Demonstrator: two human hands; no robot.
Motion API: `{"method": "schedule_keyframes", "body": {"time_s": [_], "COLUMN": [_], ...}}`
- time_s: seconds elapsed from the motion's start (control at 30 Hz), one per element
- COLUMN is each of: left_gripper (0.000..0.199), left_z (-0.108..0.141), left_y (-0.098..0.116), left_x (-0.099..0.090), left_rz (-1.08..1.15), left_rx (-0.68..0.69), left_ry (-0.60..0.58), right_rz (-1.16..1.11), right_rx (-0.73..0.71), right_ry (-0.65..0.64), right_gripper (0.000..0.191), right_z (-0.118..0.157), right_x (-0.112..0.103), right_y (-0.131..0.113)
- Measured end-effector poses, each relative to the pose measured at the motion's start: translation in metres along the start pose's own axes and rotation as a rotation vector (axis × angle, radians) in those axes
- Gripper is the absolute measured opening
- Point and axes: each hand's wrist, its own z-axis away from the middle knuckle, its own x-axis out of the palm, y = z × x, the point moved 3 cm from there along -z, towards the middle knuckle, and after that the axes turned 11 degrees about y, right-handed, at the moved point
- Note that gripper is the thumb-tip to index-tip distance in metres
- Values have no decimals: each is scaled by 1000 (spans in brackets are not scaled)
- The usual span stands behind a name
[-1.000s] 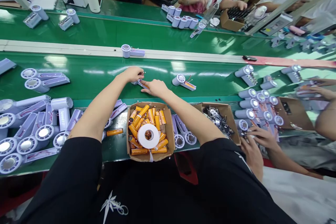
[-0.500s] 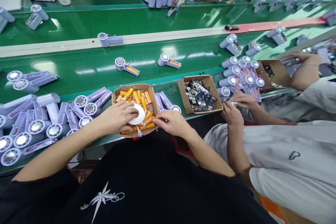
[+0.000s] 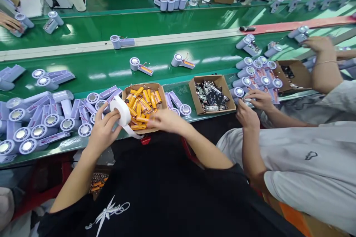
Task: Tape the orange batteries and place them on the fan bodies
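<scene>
My left hand point(image 3: 101, 131) holds a roll of white tape point(image 3: 126, 113), fingers hooked at its core, probably so it can turn while its loose strip hangs free. My right hand point(image 3: 169, 120) reaches over the orange cells point(image 3: 144, 103); blur hides whether its fingers grip one. Their open box point(image 3: 163, 100) sits directly before me, seemingly for short reaches.
</scene>
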Motion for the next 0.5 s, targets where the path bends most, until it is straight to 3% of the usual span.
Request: {"method": "schedule_keyframes", "body": {"time_s": [0.07, 0.17, 0.37, 0.5], "left_gripper": [45, 43, 43, 41], "left_z": [6, 9, 15, 17], "left_y": [3, 12, 13, 14], "left_x": [1, 6, 14, 23], "left_rz": [9, 33, 45, 63], "left_rx": [-6, 6, -16, -60], "left_ry": [21, 14, -12, -83], "right_rz": [249, 473, 566, 499], "right_rx": [55, 59, 136, 193], "right_ry": [122, 101, 179, 177], "right_gripper": [33, 41, 44, 40], "right_z": [-26, -54, -61, -61], "right_x": [-14, -13, 9, 11], "right_y": [17, 26, 18, 24]}}
